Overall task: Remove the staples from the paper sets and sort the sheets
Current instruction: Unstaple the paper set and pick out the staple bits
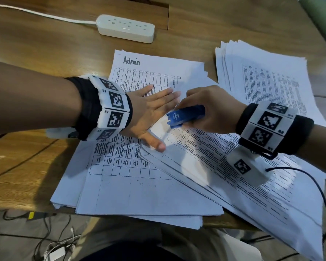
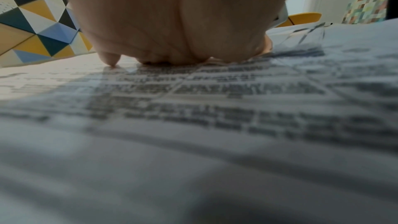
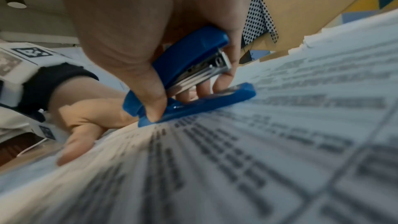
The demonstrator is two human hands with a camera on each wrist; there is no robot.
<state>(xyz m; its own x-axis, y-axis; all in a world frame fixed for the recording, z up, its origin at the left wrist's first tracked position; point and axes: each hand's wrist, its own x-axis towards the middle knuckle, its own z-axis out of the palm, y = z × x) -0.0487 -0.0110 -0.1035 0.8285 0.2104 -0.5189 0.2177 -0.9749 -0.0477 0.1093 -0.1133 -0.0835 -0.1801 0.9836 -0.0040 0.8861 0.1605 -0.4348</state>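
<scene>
A: Where do we stand at the desk?

B: Our left hand [image 1: 149, 112] lies flat, fingers straight, pressing the paper set [image 1: 224, 166]. Our right hand [image 1: 209, 110] grips the blue stapler [image 1: 184, 115], its rear end touching that set's corner, just beside the left fingers.

A: And around the paper set?

B: Beneath it the "Admin" sheet [image 1: 158, 72]; beyond it another stack [image 1: 262, 76] and a power strip [image 1: 125, 28].

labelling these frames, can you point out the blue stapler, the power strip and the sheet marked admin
blue stapler [image 1: 184, 114], head view, on its blue top cover.
power strip [image 1: 125, 28], head view, on its socket face.
sheet marked Admin [image 1: 158, 66], head view, on the bare paper beside the handwriting.
</scene>
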